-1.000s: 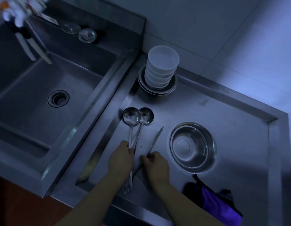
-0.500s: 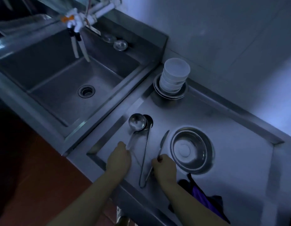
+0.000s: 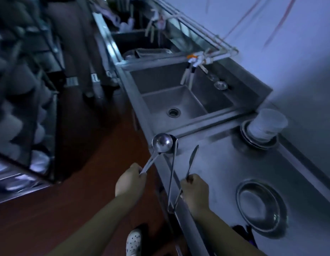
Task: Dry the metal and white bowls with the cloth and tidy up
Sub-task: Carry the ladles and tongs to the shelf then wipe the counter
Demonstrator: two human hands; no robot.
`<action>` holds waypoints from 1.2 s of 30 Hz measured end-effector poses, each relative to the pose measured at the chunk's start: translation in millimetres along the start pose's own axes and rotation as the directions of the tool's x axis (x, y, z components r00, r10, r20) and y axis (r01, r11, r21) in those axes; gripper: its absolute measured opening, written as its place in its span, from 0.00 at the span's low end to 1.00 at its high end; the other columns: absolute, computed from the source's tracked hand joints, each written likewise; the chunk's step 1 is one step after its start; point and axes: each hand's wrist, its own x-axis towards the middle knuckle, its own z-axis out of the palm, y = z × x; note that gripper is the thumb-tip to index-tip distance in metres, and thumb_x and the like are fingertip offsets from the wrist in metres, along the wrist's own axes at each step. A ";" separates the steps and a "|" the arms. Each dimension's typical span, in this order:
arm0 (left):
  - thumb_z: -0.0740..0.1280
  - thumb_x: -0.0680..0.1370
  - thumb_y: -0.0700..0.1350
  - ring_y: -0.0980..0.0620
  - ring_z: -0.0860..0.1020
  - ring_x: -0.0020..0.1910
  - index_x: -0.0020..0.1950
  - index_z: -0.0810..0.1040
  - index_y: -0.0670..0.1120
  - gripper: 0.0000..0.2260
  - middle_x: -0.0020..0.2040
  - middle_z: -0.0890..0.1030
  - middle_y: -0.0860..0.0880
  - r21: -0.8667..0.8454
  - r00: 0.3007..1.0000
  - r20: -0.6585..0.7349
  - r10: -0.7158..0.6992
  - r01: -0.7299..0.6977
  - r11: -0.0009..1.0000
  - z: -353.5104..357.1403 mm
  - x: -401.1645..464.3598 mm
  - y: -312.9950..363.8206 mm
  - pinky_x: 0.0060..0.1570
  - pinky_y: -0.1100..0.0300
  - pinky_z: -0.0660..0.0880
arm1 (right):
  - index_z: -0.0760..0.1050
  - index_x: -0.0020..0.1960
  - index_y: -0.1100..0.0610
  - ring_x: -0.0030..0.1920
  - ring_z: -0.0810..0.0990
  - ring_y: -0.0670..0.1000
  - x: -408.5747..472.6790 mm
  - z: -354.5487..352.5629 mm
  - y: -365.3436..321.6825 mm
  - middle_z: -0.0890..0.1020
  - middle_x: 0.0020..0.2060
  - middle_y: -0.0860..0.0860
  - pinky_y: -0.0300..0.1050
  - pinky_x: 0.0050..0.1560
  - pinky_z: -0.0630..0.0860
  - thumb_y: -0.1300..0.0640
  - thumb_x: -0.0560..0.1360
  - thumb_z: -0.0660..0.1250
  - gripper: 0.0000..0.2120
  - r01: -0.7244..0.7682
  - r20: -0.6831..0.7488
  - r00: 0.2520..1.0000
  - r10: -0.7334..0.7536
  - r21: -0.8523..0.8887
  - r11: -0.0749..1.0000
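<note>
Metal bowl (image 3: 260, 206): alone on bench (image 3: 225, 163), near right edge. White bowls (image 3: 265, 124): stacked at back corner. Cloth (image 3: 241, 231): bunched at front. Left hand (image 3: 130, 180) grips ladle (image 3: 161, 143); right hand (image 3: 194, 189) grips knife (image 3: 192, 159). Drying apparently done; utensils left to tidy.

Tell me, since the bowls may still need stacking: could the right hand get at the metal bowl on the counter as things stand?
Probably yes for the path, which looks open: the metal bowl sits just beside the right hand. But that hand grips utensils, so it would likely need to put them down first.
</note>
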 end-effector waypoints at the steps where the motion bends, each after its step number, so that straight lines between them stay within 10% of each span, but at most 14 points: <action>1: 0.62 0.78 0.45 0.43 0.78 0.46 0.46 0.70 0.46 0.03 0.47 0.80 0.43 -0.011 0.998 -0.051 -0.025 0.024 1.000 -15.9 -3.0 -10.5 0.38 0.60 0.65 | 0.59 0.28 0.56 0.21 0.65 0.43 -0.4 8.6 -9.6 0.67 0.22 0.49 0.33 0.22 0.60 0.63 0.71 0.64 0.17 0.007 0.030 1.000 -0.008 0.033 0.999; 16: 0.61 0.74 0.43 0.47 0.77 0.39 0.42 0.71 0.51 0.03 0.38 0.79 0.51 -0.319 0.809 -0.477 -0.344 0.206 0.925 -269.9 15.5 -192.6 0.38 0.54 0.72 | 0.73 0.38 0.48 0.20 0.68 0.42 -68.2 220.0 -285.1 0.74 0.23 0.48 0.37 0.21 0.64 0.56 0.72 0.68 0.07 0.490 0.321 0.773 -0.547 0.246 0.836; 28: 0.66 0.72 0.40 0.50 0.78 0.30 0.41 0.75 0.51 0.05 0.30 0.80 0.49 -0.202 0.576 -0.814 -0.075 -0.159 0.966 -570.5 64.7 -266.7 0.31 0.55 0.75 | 0.75 0.34 0.53 0.21 0.75 0.49 -128.1 335.3 -594.6 0.76 0.22 0.51 0.40 0.20 0.69 0.57 0.71 0.68 0.08 0.561 0.207 0.576 -0.791 0.603 0.567; 36: 0.66 0.71 0.39 0.44 0.81 0.35 0.43 0.77 0.48 0.04 0.35 0.82 0.48 0.010 0.446 -0.895 0.016 -0.015 1.000 -722.8 112.1 -278.2 0.39 0.50 0.79 | 0.75 0.37 0.59 0.22 0.74 0.48 -129.6 390.7 -736.3 0.77 0.21 0.50 0.39 0.23 0.69 0.59 0.71 0.66 0.05 0.477 0.293 0.505 -0.812 0.689 0.545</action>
